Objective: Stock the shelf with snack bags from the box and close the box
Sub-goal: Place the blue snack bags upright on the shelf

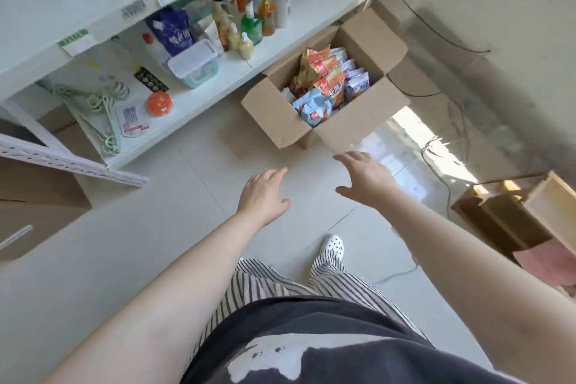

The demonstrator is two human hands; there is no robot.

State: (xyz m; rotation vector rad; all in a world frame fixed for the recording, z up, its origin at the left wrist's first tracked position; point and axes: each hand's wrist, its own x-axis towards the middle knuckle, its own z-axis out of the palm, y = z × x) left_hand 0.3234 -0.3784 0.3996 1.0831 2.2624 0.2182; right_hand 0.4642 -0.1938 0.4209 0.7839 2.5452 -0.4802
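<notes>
I see the fingers of my left hand [265, 192] and right hand [366, 179] straight and relaxed, holding nothing. Both arms reach forward over the floor [156, 243] toward one open cardboard box [274, 112]. It stands beside the shelf [193, 103] edge, full of snack bags [324, 81].

Matt brown corrugated cardboard box [274, 115], flaps plain and unprinted. Glossy, crinkled orange and pale blue foil-plastic snack bags [324, 84] inside. White painted metal shelf [199, 103], smooth, faintly shiny. Glossy pale floor tiles [174, 227], mirroring window light. Translucent plastic lidded tub [194, 65]. Striped woven cloth trousers [268, 284]. Bare pale wood crate [548, 206].
</notes>
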